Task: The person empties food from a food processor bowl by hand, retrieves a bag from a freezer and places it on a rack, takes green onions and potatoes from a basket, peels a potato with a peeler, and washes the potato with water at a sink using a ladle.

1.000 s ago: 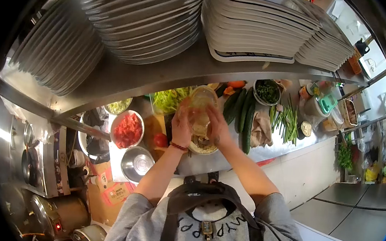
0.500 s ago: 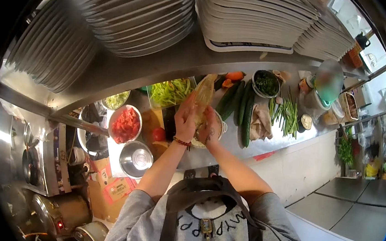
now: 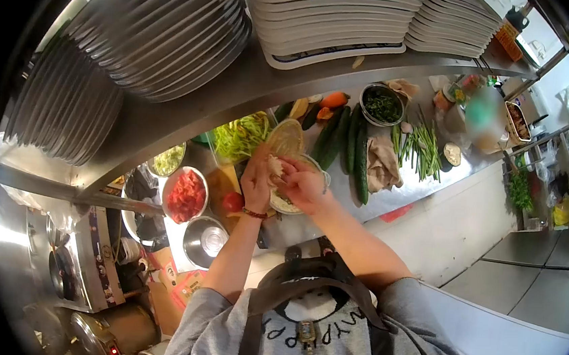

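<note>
My left hand (image 3: 255, 182), with a red bead bracelet at the wrist, is cupped on its side around a pale lump of food (image 3: 275, 166). The curled fingers of my right hand (image 3: 302, 187) meet the same lump from the right. Just beyond both hands leans a yellowish, see-through, round-rimmed piece (image 3: 288, 137); whether my left fingers touch it cannot be seen. Beneath the hands is a light bowl (image 3: 286, 207) with pale contents, largely covered by my right hand.
Left are shredded greens (image 3: 241, 136), a bowl of chopped red food (image 3: 185, 196), a tomato (image 3: 232, 202) and a steel bowl (image 3: 205, 242). Cucumbers (image 3: 360, 158), a bowl of dark greens (image 3: 381, 106) and green stalks (image 3: 423, 152) lie right. A shelf of stacked plates (image 3: 335, 23) overhangs the counter.
My right hand has turned inward, its fingers now meeting my left hand around the pale lump. The see-through piece has tilted, showing its round face. The whole view has shifted.
</note>
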The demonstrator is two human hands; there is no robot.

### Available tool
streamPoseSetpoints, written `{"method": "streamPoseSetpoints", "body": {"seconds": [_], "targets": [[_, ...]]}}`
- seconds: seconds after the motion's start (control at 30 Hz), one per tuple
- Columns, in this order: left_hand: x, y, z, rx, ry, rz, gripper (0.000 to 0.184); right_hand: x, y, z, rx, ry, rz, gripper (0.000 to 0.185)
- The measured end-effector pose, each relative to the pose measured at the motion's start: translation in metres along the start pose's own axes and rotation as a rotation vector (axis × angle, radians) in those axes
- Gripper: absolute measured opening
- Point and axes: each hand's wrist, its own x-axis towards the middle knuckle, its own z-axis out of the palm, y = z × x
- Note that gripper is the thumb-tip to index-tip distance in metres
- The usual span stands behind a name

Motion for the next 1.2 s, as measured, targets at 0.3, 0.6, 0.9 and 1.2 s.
{"method": "streamPoseSetpoints", "body": {"seconds": [0.3,0.6,0.9,1.2], "targets": [[0.001,0.016,-0.029,0.715,0.424,0.399,0.036,0.002,0.003,-0.061,-1.943,-0.142,-0.536,0.055],[-0.009,0.070,-0.011,-0.636,0.202,-0.002,0.043,0.004,-0.004,0.012,-2.060,-0.626,-1.172,0.057],[-0.021,0.093,-0.032,0.164,-0.151,-0.168,0.028,0.043,0.023,-0.008,-0.493,0.241,-0.305,0.052],[-0.011,0.068,-0.028,-0.262,0.393,0.137,0.040,0.011,0.010,-0.014,-0.256,-0.142,-0.113,0.055]]}}
